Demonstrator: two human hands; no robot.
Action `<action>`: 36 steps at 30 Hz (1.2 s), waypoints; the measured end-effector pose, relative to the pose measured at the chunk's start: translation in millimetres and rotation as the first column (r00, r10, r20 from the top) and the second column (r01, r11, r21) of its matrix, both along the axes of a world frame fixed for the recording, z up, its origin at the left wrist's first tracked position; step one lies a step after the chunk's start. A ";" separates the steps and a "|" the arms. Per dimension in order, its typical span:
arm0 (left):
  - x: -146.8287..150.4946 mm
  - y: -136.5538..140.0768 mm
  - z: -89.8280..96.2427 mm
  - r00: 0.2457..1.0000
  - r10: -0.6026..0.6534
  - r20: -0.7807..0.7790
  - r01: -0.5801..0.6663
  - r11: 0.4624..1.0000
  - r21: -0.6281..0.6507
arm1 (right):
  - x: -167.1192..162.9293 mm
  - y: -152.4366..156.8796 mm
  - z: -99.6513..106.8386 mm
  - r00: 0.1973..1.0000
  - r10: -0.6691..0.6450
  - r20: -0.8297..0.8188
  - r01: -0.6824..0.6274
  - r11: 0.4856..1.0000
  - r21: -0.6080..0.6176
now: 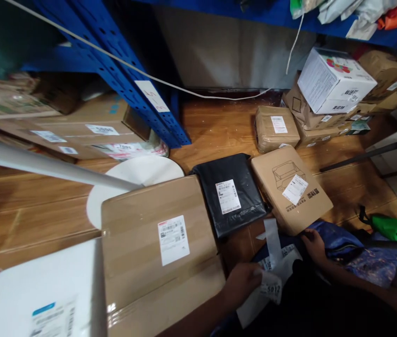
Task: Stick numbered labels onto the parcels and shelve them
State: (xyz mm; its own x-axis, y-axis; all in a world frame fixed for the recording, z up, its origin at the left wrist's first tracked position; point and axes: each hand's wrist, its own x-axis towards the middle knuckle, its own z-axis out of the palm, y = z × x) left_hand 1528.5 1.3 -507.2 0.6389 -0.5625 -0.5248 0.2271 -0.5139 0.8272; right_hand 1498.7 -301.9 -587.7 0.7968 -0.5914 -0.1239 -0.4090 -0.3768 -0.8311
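Observation:
At the lower middle, my left hand point(242, 283) pinches a strip of white printed labels point(272, 286), one of which reads 5012. The strip bends upward, and a blank tail of it stands between the parcels. My right hand point(314, 244) is at the lower edge of a brown carton point(293, 192) with a rack drawing and a white label. Its fingers are curled together; what they hold, if anything, I cannot make out. Left of that carton lies a black plastic-wrapped parcel point(231, 194). A large taped brown box point(159, 248) is beside my left forearm.
A white box point(44, 295) stands at lower left. Behind the large box is a round white base point(142, 171) with a pole. A blue shelf post point(142, 79) rises behind, with a cord across it. Stacked parcels, including a white box point(335, 82), stand at back right.

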 end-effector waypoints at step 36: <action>62.5 66.1 6.8 0.614 0.747 -0.257 -0.774 0.505 -0.383 | 105.5 207.6 96.5 0.887 0.440 0.141 -0.413 0.618 0.669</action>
State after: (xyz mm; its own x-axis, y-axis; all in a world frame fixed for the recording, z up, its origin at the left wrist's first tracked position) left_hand 1591.0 67.4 -500.4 0.9096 -0.0345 -0.4140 0.4074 0.2691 0.8727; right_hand 1604.2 -94.3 -491.2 0.9250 0.0658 -0.3742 -0.3798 0.1289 -0.9161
